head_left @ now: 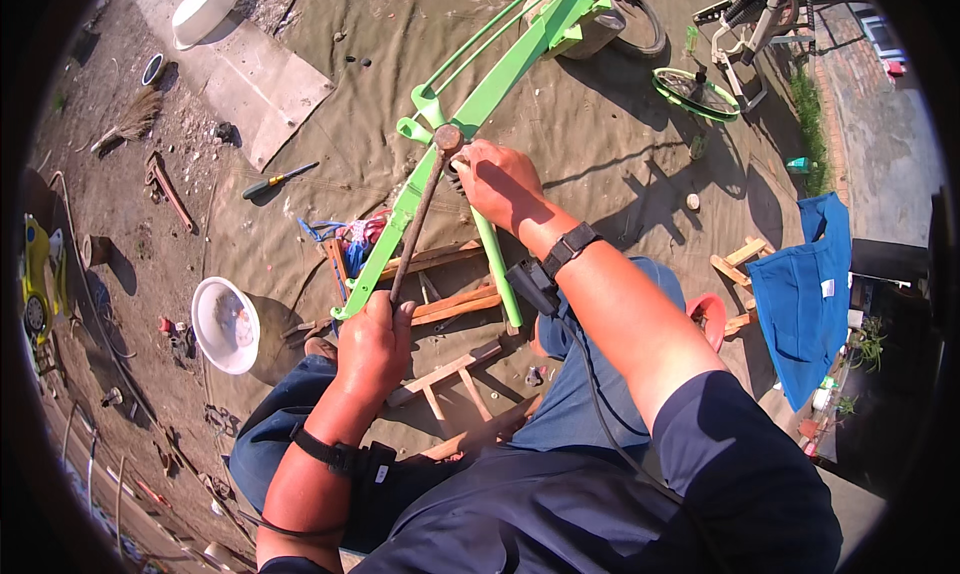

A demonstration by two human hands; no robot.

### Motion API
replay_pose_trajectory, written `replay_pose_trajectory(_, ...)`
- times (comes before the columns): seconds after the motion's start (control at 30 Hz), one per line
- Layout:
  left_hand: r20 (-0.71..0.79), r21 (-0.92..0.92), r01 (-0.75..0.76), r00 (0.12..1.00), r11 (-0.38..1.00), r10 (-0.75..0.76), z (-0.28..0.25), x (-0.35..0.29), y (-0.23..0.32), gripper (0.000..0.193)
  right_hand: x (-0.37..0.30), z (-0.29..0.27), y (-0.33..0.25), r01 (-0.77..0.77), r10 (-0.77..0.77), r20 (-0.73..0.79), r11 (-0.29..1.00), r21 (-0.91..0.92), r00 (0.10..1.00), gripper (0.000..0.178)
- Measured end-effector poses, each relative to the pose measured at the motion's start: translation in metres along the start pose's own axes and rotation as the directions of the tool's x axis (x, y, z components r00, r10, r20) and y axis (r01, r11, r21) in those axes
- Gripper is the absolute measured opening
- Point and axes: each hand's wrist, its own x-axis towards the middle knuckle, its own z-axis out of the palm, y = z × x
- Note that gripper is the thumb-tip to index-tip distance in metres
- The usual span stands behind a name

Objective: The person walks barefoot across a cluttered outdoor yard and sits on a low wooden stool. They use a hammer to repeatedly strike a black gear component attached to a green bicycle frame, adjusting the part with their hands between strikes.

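A light-green bicycle frame (500, 82) slants across the space before me, from upper right down to my left hand. My left hand (374, 346) is closed round the lower end of a hammer (418, 214) with a long, rusty handle. Its round head (448, 138) lies over the frame's joint, right beside my right hand's fingers. My right hand (497, 184) is closed at this joint, by a dark ribbed part (454, 180). What its fingers pinch is hidden. Below that hand a green tube (496, 274) of the frame runs down toward my knees.
A wooden ladder-like stool (450, 384) lies between my legs. Left are a white basin (226, 324), a screwdriver (280, 180) and a pipe wrench (170, 192). Right are blue cloth (803, 294) and a red bucket (708, 319). A green-rimmed wheel (696, 94) lies at upper right.
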Motion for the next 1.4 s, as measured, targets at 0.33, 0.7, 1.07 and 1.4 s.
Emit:
replay_pose_trajectory(0.33,-0.066,-0.083,-0.001,0.998,0.997,-0.004,-0.004,0.003,0.006,0.017,-0.001,-0.001,0.006,-0.064,0.059,0.087,0.996,0.057,0.994,0.017)
replay_pose_trajectory(0.7,-0.101,-0.125,0.063,0.992,0.99,-0.076,-0.014,0.009,0.003,0.015,-0.001,-0.014,0.012,-0.292,0.267,0.126,0.915,0.278,0.955,0.018)
replay_pose_trajectory(1.07,-0.092,-0.149,0.079,0.991,0.986,-0.093,-0.011,0.01,-0.002,0.019,-0.003,-0.006,0.017,-0.17,0.152,0.099,0.962,0.213,0.983,0.017)
replay_pose_trajectory(1.4,-0.099,-0.116,0.048,0.993,0.992,-0.059,-0.003,0.008,-0.004,0.022,-0.003,-0.003,0.003,0.009,-0.005,0.091,0.999,-0.037,0.996,0.017)
